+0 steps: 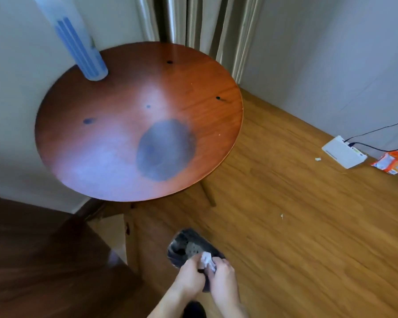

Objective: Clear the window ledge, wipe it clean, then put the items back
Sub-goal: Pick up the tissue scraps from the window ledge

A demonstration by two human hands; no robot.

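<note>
A crumpled white tissue (207,260) is sitting low at the near edge, both hands pinching it: left hand (190,274) and right hand (223,279) curling around it above one dark slipper (189,247). Beyond, one round wooden table (97,161) is carrying one blue tube (78,48); open floor (296,226) is stretching right toward one white router (343,154).

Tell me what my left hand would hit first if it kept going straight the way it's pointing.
Probably the dark object just past the white cloth your left hand grips; beyond that, likely the round table. Depth is unclear.
</note>
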